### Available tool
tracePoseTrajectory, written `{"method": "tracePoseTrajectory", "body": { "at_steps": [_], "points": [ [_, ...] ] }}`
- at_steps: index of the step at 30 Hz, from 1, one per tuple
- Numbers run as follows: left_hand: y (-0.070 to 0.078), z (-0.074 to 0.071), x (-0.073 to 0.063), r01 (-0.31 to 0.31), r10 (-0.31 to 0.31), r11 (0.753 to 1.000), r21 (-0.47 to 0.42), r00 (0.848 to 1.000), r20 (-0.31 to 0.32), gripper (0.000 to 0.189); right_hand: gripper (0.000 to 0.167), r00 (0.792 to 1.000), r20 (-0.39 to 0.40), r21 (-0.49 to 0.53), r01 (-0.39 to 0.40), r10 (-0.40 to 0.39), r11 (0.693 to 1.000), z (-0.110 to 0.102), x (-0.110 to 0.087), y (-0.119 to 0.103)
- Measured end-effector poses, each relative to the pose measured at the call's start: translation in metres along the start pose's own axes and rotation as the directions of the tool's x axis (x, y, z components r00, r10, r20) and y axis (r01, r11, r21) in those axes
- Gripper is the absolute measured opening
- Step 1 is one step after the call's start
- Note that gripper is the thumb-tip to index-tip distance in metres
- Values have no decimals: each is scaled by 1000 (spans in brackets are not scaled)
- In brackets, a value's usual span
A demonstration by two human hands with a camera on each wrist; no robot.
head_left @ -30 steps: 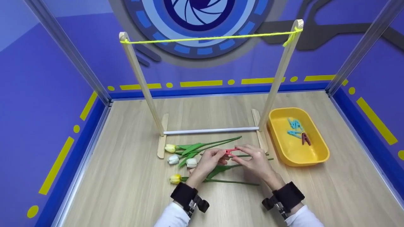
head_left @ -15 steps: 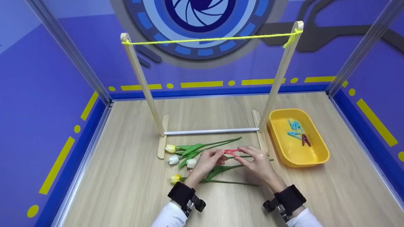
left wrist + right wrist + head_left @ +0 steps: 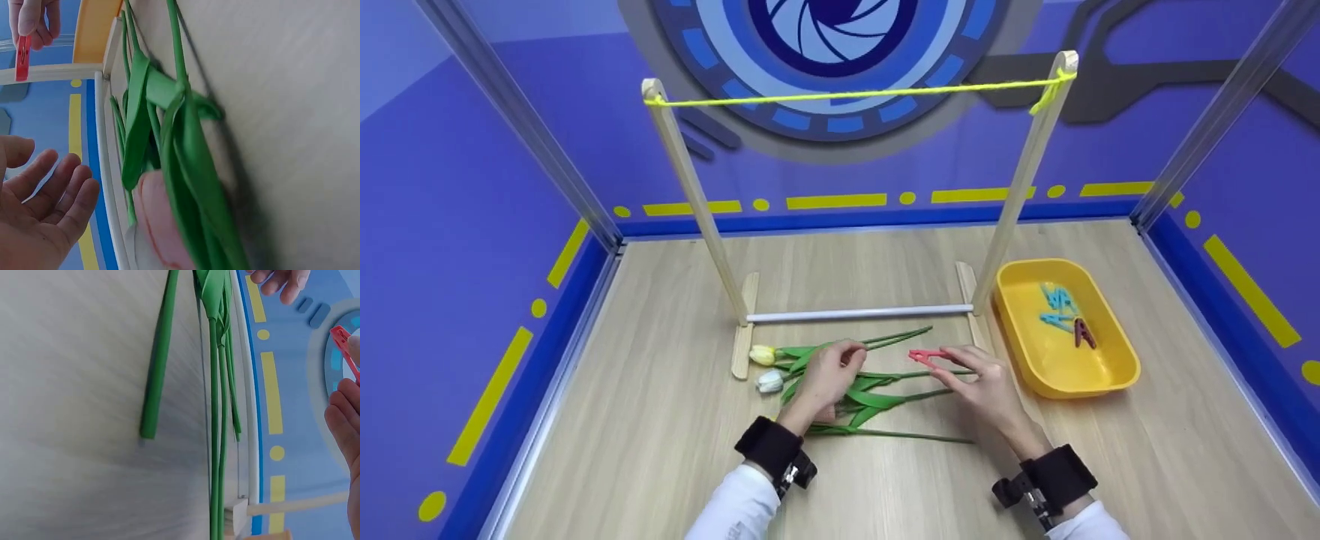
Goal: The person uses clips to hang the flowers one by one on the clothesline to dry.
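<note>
My right hand (image 3: 988, 388) pinches a red clothespin (image 3: 924, 355) between thumb and fingers, its tip pointing left. In the right wrist view the clothespin (image 3: 341, 338) shows at the right edge, gripped at its handle end. My left hand (image 3: 826, 376) hovers over the tulips, fingers loosely bent and holding nothing; the left wrist view shows its palm (image 3: 39, 216) with the fingers apart. Below lie several tulips with green stems: a yellow tulip (image 3: 763, 355), a white tulip (image 3: 769, 382) and a pink tulip (image 3: 157, 216). My left hand and wrist cover some blooms.
Behind the flowers stands a wooden frame (image 3: 701, 202) with a yellow string (image 3: 847, 95) tied across its top and a white rod (image 3: 859, 313) low down. At right, a yellow bin (image 3: 1091, 381) holds several blue clothespins (image 3: 1059, 300) and one dark red clothespin (image 3: 1084, 334). Blue walls enclose the table.
Both hands were at the red clothespin; my left hand has let go and moved left over the flowers. My right hand has kept the clothespin and shifted slightly right.
</note>
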State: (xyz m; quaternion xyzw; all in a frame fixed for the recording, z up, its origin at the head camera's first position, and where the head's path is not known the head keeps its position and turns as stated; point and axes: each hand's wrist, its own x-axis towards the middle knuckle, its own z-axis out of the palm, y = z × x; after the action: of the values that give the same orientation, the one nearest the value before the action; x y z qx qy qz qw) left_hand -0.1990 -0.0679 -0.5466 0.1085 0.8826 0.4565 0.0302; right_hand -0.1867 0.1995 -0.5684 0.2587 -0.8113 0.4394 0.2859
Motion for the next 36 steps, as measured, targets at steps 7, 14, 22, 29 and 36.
{"method": "tracePoseTrajectory", "body": {
  "at_steps": [7,14,22,29,36],
  "points": [
    [-13,-11,18,-64,77,977,204,995,-58,23,35,1000,22,-27,-2,3,1000,-2,-7,5],
    [-25,-15,34,-33,38,952,304,999,-13,23,36,1000,31,-39,4,-3,999,-3,-8,5],
    [-39,-16,39,-44,34,886,462,999,30,21,35,999,34,-28,38,-37,999,0,-10,4],
    [-47,-18,42,-75,36,846,528,996,85,19,34,999,35,7,41,-41,999,1,-11,4],
    [-44,-20,46,-117,12,782,612,985,173,22,34,999,22,45,40,-41,998,4,-14,5]
  ]
}}
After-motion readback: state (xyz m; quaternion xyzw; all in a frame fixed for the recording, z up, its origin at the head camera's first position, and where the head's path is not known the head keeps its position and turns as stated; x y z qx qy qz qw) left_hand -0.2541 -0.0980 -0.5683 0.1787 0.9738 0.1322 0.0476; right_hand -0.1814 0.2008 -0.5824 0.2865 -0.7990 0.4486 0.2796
